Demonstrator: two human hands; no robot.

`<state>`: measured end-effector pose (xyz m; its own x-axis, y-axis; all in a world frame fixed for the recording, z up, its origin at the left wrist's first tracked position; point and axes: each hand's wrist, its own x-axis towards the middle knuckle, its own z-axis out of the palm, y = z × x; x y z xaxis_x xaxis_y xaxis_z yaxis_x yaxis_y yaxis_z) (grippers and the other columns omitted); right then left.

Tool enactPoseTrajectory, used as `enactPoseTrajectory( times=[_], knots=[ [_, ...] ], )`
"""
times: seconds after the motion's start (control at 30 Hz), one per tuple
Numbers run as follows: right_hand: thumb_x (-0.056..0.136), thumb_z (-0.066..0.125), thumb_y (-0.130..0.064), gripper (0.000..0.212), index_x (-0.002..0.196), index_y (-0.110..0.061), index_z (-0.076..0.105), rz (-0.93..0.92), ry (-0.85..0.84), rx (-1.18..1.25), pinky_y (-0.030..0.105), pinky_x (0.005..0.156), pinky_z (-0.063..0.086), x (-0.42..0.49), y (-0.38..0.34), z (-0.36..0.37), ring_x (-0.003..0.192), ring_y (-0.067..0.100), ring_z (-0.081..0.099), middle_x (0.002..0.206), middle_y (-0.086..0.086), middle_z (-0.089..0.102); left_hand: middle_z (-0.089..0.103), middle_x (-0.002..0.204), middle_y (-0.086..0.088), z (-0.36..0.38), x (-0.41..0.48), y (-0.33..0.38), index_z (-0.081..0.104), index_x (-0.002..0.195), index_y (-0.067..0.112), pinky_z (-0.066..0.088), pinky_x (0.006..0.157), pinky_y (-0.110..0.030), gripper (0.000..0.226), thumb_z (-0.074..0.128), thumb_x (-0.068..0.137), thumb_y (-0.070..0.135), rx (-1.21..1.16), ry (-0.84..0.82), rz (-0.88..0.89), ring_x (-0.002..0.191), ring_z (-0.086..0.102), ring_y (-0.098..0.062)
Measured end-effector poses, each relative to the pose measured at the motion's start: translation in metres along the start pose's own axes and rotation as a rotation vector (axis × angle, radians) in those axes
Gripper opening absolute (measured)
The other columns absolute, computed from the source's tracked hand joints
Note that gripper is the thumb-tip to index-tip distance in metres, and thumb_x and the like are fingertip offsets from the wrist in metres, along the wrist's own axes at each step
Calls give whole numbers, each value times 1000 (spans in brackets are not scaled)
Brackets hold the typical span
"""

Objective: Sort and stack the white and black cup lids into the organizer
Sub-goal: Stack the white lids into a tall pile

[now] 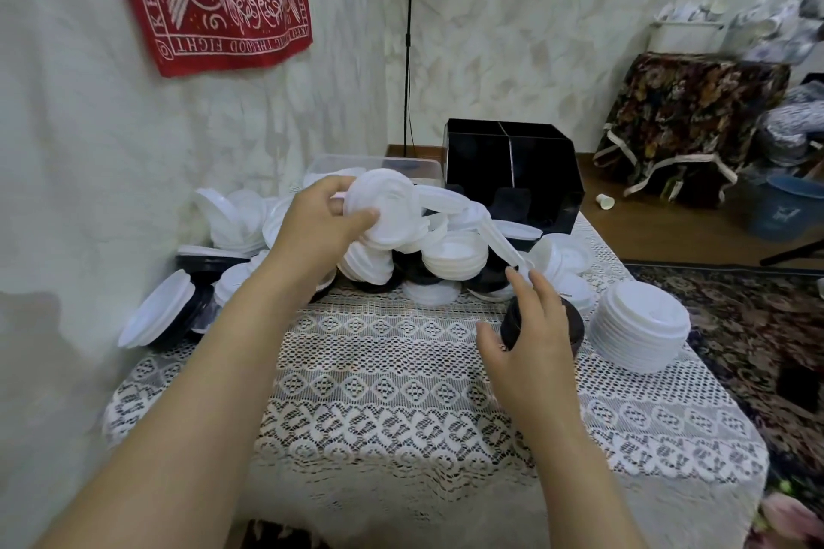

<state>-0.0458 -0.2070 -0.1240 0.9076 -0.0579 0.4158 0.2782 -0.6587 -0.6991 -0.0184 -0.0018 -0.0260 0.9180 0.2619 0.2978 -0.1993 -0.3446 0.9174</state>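
A loose heap of white and black cup lids (450, 256) covers the far half of the table. My left hand (319, 223) is shut on a small stack of white lids (385, 210), lifted above the heap. My right hand (530, 325) rests with fingers spread on a stack of black lids (575, 321) at the right. A white lid (504, 243) leans near its fingertips; whether they touch it I cannot tell. A neat stack of white lids (640, 328) stands at the table's right edge. The black organizer (512, 178) with divided compartments sits behind the heap.
A lace cloth (401, 392) covers the table. A clear plastic bin (379, 165) stands at the back left by the wall. A black pole (408, 58) rises behind. On the floor to the right are a small cup (605, 201) and a blue bucket (787, 207).
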Motion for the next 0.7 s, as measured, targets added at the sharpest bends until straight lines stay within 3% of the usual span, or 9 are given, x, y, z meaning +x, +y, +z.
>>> enactPoseTrajectory(
  times=[0.1,0.2,0.37,0.43,0.53,0.6,0.7],
  knots=[
    [89,65,-16,60,144,-18,41,-29,41,38,50,115,26,-1,-1,3,142,19,25,153,1,30,69,90,0,-1,-21,0,61,110,16,51,61,-17,24,60,90,4,-302,-19,-162,75,63,-8],
    [88,67,-15,61,144,-18,42,-95,57,60,43,116,27,-3,-3,6,141,19,29,151,2,33,68,106,-6,3,-40,-9,60,114,15,55,62,-23,25,56,92,5,-535,-86,-301,89,66,-16],
    [89,66,-18,69,147,-28,31,-181,-87,141,10,110,15,-5,-8,7,142,2,21,152,-9,28,66,112,-13,21,-65,-30,61,115,17,53,63,-27,29,60,88,6,-586,-140,-441,92,66,-21],
    [88,67,-19,71,144,-40,28,-186,-200,253,6,109,16,-7,-10,4,139,-10,19,149,-23,28,68,108,-15,26,-69,-35,59,120,16,52,60,-28,39,67,82,9,-573,-145,-456,89,68,-23],
    [87,67,-20,68,137,-51,33,-126,-440,423,9,105,29,-8,-13,-4,134,-16,26,146,-30,34,71,102,-16,28,-69,-36,59,118,17,53,58,-28,56,75,65,14,-584,-159,-462,84,71,-24],
    [81,66,-14,68,138,-42,43,-130,-525,485,22,108,36,-7,-13,-5,134,-7,36,144,-21,45,71,99,-17,28,-67,-35,60,117,17,53,60,-31,60,77,59,15,-584,-186,-469,83,71,-26],
    [73,68,-14,72,140,-30,47,-128,-587,532,36,113,35,-5,-12,-7,133,3,43,142,-12,50,70,102,-19,29,-66,-36,60,119,16,53,68,-36,67,79,54,14,-557,-227,-485,87,69,-30]
  ],
)
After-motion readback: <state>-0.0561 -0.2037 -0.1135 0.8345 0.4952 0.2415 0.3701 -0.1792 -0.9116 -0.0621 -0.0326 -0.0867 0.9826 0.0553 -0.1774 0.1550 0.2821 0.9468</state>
